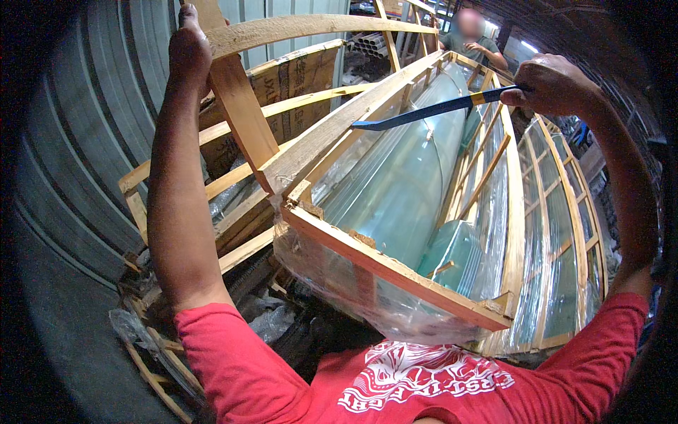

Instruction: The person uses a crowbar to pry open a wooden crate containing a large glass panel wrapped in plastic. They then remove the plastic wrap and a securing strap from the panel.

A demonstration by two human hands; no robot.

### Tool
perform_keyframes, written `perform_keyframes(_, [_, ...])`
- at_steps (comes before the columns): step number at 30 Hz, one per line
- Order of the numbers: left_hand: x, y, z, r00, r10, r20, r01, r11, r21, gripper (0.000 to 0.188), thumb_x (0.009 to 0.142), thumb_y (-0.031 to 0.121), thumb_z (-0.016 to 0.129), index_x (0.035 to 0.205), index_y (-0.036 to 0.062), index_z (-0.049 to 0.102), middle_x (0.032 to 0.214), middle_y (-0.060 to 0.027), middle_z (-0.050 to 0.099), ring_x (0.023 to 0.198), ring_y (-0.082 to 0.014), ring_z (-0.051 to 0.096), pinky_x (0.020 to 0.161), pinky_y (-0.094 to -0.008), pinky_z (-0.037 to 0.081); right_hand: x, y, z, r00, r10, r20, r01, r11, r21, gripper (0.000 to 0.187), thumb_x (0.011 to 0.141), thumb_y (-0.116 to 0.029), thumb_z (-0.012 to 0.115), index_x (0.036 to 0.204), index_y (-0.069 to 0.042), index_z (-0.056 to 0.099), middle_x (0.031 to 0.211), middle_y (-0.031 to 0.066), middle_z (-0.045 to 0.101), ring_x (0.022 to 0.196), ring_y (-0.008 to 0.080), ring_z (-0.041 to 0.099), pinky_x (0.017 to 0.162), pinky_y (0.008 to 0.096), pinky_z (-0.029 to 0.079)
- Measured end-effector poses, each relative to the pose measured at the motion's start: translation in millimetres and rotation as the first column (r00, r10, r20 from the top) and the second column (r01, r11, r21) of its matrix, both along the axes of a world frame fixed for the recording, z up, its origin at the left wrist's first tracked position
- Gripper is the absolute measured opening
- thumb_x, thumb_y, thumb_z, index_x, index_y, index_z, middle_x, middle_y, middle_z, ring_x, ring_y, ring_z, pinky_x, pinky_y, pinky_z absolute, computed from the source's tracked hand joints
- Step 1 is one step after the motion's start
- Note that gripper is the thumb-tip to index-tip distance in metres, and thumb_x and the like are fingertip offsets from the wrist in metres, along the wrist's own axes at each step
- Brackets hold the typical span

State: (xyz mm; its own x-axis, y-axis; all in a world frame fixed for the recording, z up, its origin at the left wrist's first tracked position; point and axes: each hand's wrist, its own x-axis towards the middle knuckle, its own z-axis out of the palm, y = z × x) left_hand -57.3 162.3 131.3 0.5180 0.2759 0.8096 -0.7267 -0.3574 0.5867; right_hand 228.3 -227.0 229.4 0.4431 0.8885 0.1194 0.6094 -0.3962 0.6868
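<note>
My left hand [189, 46] is raised at the upper left, wrapped round the top of a wooden board [244, 109] that stands tilted at the crate's near left corner. A longer slat [318, 28] joins that board and runs away to the right. My right hand [554, 83] grips the end of a blue pry bar [431, 111] with a yellow band. The bar's flat tip lies at the left top rail [353, 124] of a long wooden crate. Inside the crate lie large, glossy, pale green see-through pieces [395, 191], wrapped in clear film.
A second slatted crate [565, 198] with film-wrapped panes stands at the right. Another person [470, 39] is beyond the far end. Corrugated metal wall [92, 106] lines the left. Loose slats [244, 251] and crumpled plastic [272, 321] lie below the left arm. Pipes [369, 44] are stacked behind.
</note>
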Motion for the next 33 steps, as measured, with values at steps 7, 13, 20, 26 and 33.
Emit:
perform_keyframes(7, [27.5,1.4,17.6,0.863,0.505,-0.009,-0.5,0.851,-0.163,0.059,0.101,0.055,0.039,0.125,0.0039,0.057,0.103,-0.0109,0.068,0.089,-0.023,0.068,0.085,-0.0382,0.053,24.0,18.8,11.9,0.99,0.142,-0.008,-0.142,0.99,-0.005,0.056,0.092,-0.056,0.059,0.076,-0.003,0.072,0.06,0.0154,0.063,0.053,0.0303,0.063,0.052,0.0425,0.05])
perform_keyframes(13, [40.7,-3.7,22.6,0.809,0.586,-0.043,-0.574,0.772,-0.273,0.069,0.098,0.061,0.043,0.135,0.0032,0.05,0.111,-0.01,0.067,0.091,-0.0211,0.067,0.08,-0.0361,0.054,26.0,-49.6,-95.5,0.886,-0.123,-0.447,0.209,0.967,0.148,0.062,0.091,-0.062,0.056,0.081,-0.003,0.071,0.066,0.0199,0.064,0.058,0.0378,0.063,0.061,0.0483,0.052])
perform_keyframes(20, [52.9,-37.9,35.9,0.626,0.78,0.017,-0.779,0.626,-0.049,0.081,0.099,0.064,0.036,0.124,-0.0092,0.059,0.102,-0.0162,0.067,0.102,-0.0257,0.06,0.095,-0.0381,0.044,-12.5,-77.0,-193.8,0.866,-0.068,-0.496,0.266,0.901,0.342,0.053,0.095,-0.055,0.053,0.084,-0.006,0.069,0.062,0.0213,0.062,0.059,0.0399,0.065,0.057,0.0491,0.052])
perform_keyframes(26, [38.3,-58.5,44.6,0.765,0.643,-0.026,-0.64,0.764,0.074,0.08,0.096,0.069,0.04,0.109,-0.0056,0.066,0.093,-0.0147,0.066,0.087,-0.0228,0.062,0.083,-0.0377,0.049,-27.7,-80.6,-204.9,0.92,-0.068,-0.386,0.225,0.898,0.378,0.056,0.096,-0.057,0.05,0.081,-0.006,0.065,0.06,0.0189,0.062,0.055,0.0385,0.065,0.053,0.0497,0.052])
perform_keyframes(33, [61.4,-54.9,54.5,0.785,0.617,-0.052,-0.6,0.737,-0.311,0.075,0.097,0.066,0.041,0.113,-0.0037,0.063,0.092,-0.014,0.067,0.084,-0.022,0.064,0.079,-0.0365,0.05,11.0,-67.0,-145.7,0.986,0.153,-0.072,-0.11,0.905,0.411,0.049,0.088,-0.057,0.062,0.076,-0.01,0.061,0.055,0.0143,0.059,0.05,0.0334,0.064,0.048,0.0456,0.051])
